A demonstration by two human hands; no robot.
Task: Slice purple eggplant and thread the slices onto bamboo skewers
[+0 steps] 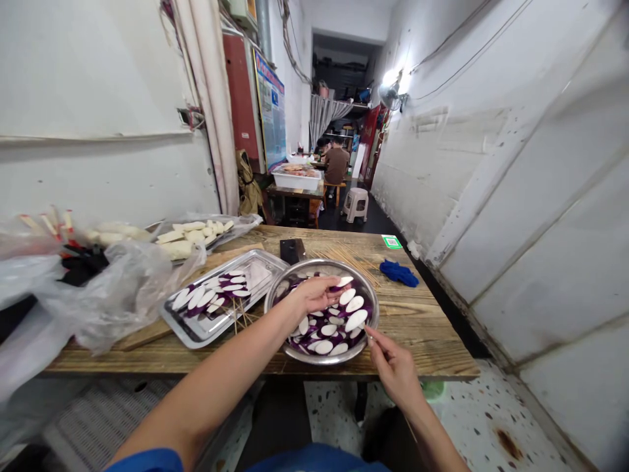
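Over a metal bowl point(372, 313) of purple-skinned eggplant slices point(323, 347), my left hand point(317, 295) holds a white oval eggplant slice point(345, 281) at its fingertips. My right hand point(393, 364) is closed around the near end of a thin skewer point(367, 329), by the bowl's right rim. Eggplant slices point(356, 320) line up from that hand toward my left fingers, apparently on the skewer, most of which they hide. Left of the bowl, a metal tray point(196, 335) bears skewered eggplant slices point(211, 293), with bare stick ends sticking out toward me.
Loose bamboo skewers point(346, 255), a dark block point(292, 250) and a blue cloth point(399, 273) lie behind the bowl on the wooden table point(427, 321). Plastic bags point(122, 275) and a plate of pale cut pieces point(181, 239) crowd the left. Farther back sits a person point(337, 164) near a stool point(355, 204).
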